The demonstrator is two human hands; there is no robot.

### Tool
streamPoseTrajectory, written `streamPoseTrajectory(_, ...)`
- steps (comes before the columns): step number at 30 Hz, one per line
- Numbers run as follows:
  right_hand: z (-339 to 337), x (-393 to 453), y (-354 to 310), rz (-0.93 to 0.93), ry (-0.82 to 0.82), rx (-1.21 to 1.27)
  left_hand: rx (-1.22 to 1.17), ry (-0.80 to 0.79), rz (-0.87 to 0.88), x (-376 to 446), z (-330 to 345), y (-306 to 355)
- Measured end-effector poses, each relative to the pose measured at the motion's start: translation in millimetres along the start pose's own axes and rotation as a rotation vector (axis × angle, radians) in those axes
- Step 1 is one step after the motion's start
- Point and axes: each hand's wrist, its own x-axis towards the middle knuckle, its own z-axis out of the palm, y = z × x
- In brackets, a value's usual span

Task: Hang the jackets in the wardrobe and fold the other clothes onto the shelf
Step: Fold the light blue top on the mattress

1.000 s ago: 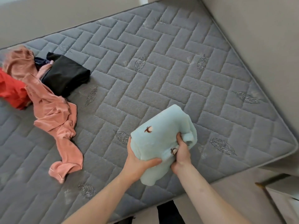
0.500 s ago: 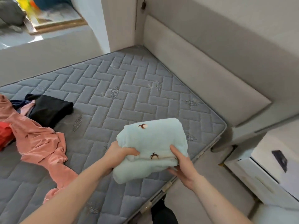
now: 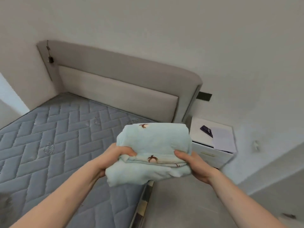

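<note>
Above the bed's right edge, near its headboard (image 3: pixel 118 86) corner, my left hand (image 3: pixel 115 155) clamps the left side of the folded pale-blue garment (image 3: pixel 154 145), thumb on top. My right hand (image 3: pixel 192 163) clamps its right side, holding it off the grey mattress (image 3: pixel 57 137), with the white nightstand (image 3: pixel 213 145) just beyond.

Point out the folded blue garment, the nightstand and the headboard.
Folded blue garment (image 3: pixel 154 142), head view, on its flat top face.
Nightstand (image 3: pixel 197 129), head view, on the bare white top.
Headboard (image 3: pixel 118 89), head view, on the padded front panel.
</note>
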Motion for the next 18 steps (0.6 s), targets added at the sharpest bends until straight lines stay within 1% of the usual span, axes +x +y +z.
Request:
streamPoseTrajectory(3, -53, -32, -13, -0.056, 0.128, 0.053, 0.065, -0.111, 0.037, 36, 57, 25)
streamPoseTrajectory(7, -130, -76, -29, -0.111, 0.333, 0.157, 0.198, -0.232, 0.082, 81, 148, 61)
streamPoseTrajectory(9, -168, -100, -39, -0.147, 0.408, 0.19, 0.251, -0.296, 0.112, 99, 195, 77)
streamPoseTrajectory(13, -231, -142, -56, -0.236, 0.547, 0.208, 0.294, -0.4, 0.129, 127, 275, 102)
streamPoseTrajectory(18, -296, -195, -71, -0.346, 0.757, 0.296, 0.324, -0.576, 0.174, 154, 375, 131)
